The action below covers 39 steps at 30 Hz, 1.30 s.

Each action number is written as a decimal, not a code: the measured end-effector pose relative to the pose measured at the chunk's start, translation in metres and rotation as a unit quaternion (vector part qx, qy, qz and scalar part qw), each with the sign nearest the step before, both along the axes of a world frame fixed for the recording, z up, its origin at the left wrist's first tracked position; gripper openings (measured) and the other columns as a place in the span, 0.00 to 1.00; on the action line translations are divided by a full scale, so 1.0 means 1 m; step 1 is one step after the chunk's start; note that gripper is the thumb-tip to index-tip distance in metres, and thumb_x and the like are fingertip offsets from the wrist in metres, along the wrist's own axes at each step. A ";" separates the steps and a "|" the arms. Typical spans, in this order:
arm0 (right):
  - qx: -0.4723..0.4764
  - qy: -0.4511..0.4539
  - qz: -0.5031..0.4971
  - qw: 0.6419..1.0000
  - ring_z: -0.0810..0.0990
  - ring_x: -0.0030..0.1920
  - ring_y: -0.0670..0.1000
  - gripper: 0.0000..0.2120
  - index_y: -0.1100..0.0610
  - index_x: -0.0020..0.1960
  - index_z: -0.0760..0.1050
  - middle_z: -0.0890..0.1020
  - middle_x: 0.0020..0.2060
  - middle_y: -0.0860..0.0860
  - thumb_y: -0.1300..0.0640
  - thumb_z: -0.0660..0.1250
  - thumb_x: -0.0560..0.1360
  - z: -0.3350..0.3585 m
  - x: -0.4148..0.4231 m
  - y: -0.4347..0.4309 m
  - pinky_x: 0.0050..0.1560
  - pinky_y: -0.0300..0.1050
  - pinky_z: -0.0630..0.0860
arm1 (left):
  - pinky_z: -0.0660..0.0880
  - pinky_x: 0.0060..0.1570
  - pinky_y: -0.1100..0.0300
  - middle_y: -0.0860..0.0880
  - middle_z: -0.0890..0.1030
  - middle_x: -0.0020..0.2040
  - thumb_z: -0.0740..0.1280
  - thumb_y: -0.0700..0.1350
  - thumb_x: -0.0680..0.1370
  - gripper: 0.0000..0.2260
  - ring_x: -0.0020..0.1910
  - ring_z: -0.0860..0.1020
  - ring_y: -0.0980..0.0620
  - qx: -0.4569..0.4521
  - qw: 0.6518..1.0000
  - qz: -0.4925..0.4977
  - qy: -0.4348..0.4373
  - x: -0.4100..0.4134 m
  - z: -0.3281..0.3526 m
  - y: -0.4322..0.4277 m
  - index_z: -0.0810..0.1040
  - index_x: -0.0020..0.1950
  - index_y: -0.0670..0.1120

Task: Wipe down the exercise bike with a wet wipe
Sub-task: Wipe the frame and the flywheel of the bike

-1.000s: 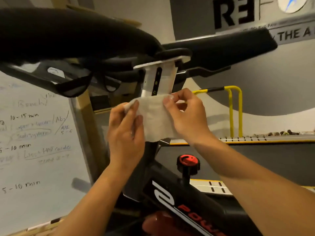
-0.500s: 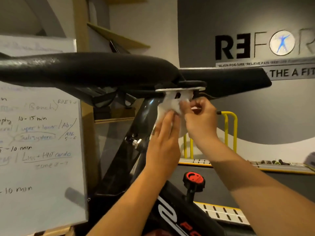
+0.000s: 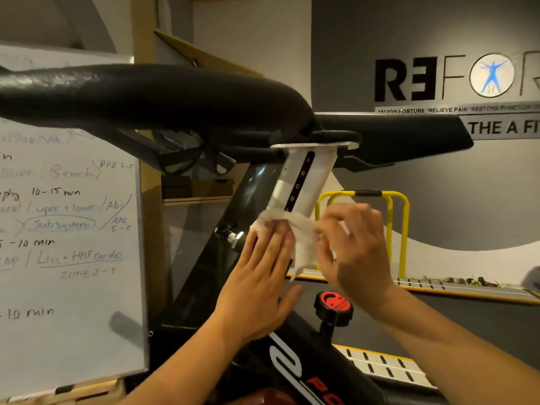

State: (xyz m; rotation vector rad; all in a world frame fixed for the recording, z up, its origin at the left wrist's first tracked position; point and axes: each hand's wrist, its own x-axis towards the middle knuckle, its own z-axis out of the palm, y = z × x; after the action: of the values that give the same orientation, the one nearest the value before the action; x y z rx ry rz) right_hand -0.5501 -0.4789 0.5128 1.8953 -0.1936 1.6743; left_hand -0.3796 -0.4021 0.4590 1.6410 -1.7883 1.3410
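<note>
The exercise bike has black handlebars [image 3: 152, 95] across the top and a silver adjustment post [image 3: 304, 182] marked with letters. A white wet wipe [image 3: 301, 229] is wrapped round the lower end of that post. My left hand [image 3: 263, 276] presses the wipe's left side against the post with straight fingers. My right hand [image 3: 355, 252], blurred, grips the wipe's right side beside the post. The black frame [image 3: 295, 355] with white and red lettering runs down below my arms.
A whiteboard [image 3: 67, 229] with handwriting stands close on the left. A silver pull-pin knob [image 3: 230, 233] sticks out just left of my left hand. A red-topped knob [image 3: 333, 301] rises from the frame under my right wrist. A yellow rail [image 3: 362, 197] and a treadmill deck [image 3: 455, 290] lie behind.
Both hands have slid the wipe down the post, from just under the top plate to its lower end. The lettered strip is now uncovered above the wipe.
</note>
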 end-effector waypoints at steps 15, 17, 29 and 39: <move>-0.114 0.284 -0.277 0.911 0.48 0.78 0.61 0.29 0.62 0.78 0.53 0.53 0.78 0.60 0.56 0.50 0.78 -0.003 -0.012 -0.025 0.74 0.68 0.45 | 0.51 0.77 0.42 0.37 0.43 0.80 0.47 0.60 0.83 0.34 0.80 0.43 0.41 -0.004 1.000 0.014 -0.023 0.008 0.020 -0.003 0.44 0.80 0.37; -0.120 0.340 -0.285 0.888 0.47 0.78 0.62 0.32 0.62 0.78 0.54 0.52 0.78 0.60 0.55 0.57 0.76 -0.017 -0.008 -0.021 0.74 0.67 0.41 | 0.51 0.76 0.43 0.38 0.46 0.81 0.49 0.61 0.83 0.35 0.80 0.45 0.42 0.006 1.000 0.019 -0.001 0.017 -0.019 0.009 0.47 0.80 0.37; -0.067 0.244 -0.179 0.951 0.72 0.70 0.57 0.18 0.60 0.65 0.77 0.77 0.66 0.57 0.59 0.58 0.77 0.021 0.017 0.003 0.71 0.63 0.64 | 0.69 0.70 0.45 0.34 0.69 0.72 0.49 0.45 0.84 0.23 0.73 0.67 0.38 -0.122 0.989 -0.016 -0.076 0.005 0.027 0.002 0.53 0.76 0.34; -0.018 0.267 -0.116 0.957 0.65 0.74 0.58 0.21 0.58 0.68 0.75 0.74 0.69 0.56 0.56 0.53 0.79 -0.048 0.031 0.008 0.73 0.69 0.54 | 0.76 0.42 0.52 0.46 0.70 0.55 0.60 0.41 0.79 0.14 0.48 0.69 0.46 -0.085 0.995 -0.060 -0.008 0.039 0.004 0.029 0.82 0.58 0.38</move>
State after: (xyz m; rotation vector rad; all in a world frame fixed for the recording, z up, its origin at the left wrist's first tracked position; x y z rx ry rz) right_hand -0.5194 -0.4708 0.4644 2.1253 -0.1555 0.9645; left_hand -0.3403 -0.3726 0.4633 1.4163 -1.7004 1.4129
